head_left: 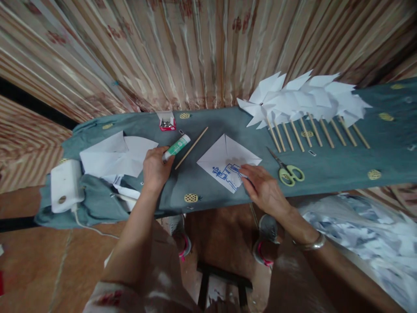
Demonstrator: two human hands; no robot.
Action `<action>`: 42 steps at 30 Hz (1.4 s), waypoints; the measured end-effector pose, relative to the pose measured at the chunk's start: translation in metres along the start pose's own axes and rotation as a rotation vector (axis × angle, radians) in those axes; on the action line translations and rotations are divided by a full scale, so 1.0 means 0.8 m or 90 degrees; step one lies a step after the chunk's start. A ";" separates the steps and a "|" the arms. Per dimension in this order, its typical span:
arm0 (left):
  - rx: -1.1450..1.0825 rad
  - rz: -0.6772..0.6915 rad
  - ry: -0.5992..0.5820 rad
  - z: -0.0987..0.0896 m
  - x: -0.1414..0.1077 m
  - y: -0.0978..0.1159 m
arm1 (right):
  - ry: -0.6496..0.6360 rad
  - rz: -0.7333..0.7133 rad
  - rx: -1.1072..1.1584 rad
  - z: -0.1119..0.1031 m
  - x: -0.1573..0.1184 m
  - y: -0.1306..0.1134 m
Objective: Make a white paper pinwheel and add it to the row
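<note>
A striped, pleated curtain (195, 52) stands behind the long bench (342, 165), spread with a grey-green cloth printed with yellow pineapples. Beyond the near edge, at the right, a clear plastic bag of white paper scraps (368, 234) lies low. A row of overlapping white paper pinwheels on pale wooden sticks (306, 100) fills the far right; cut white paper pieces (107, 152) lie at the left.

Between them is the white folded paper square with blue line drawing (218, 156), one corner towards the near edge. The right hand (265, 187) touches its lower right side; whether the fingers pinch or only press, I cannot tell. The left hand (156, 167) has its fingers closed around the green-and-white glue stick (177, 145), raised and tilted. This looks like a moment of steadying the paper; glue work would call for flat folds and a controlled tip.

A white plastic box with a cord (67, 184) sits by the left end. Right of the square are green-handled scissors (282, 165), narrowing the space for the right hand; left of it, a slim wooden stick (192, 148) crosses the gap to the glue. The little red carton of metal pins (167, 126) sits near the far edge.
</note>
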State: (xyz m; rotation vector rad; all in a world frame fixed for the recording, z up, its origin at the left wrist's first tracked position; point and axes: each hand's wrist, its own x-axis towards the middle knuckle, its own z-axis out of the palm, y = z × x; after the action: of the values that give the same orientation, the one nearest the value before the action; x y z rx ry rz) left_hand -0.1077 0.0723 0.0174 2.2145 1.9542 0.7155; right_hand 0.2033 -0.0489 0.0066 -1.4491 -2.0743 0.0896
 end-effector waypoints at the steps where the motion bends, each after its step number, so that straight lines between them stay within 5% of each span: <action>1: 0.006 0.012 0.005 0.000 -0.001 0.000 | -0.005 -0.003 -0.003 0.000 -0.001 0.000; 11: -0.049 0.236 0.110 -0.006 -0.025 0.042 | -0.024 -0.022 -0.016 0.002 -0.007 0.000; 17: -0.133 0.477 -0.078 0.017 -0.068 0.089 | -0.024 -0.035 -0.027 0.000 -0.008 0.002; 23: -0.142 0.519 -0.121 0.036 -0.076 0.096 | -0.030 -0.025 -0.005 0.000 -0.010 0.003; 42: -0.082 0.564 -0.082 0.035 -0.075 0.104 | -0.038 0.020 0.044 -0.007 -0.014 0.003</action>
State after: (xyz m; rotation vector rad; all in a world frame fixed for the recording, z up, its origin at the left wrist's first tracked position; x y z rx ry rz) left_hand -0.0245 0.0074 0.0071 2.8995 0.7657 0.7037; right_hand 0.2107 -0.0594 0.0054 -1.4543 -2.0744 0.2170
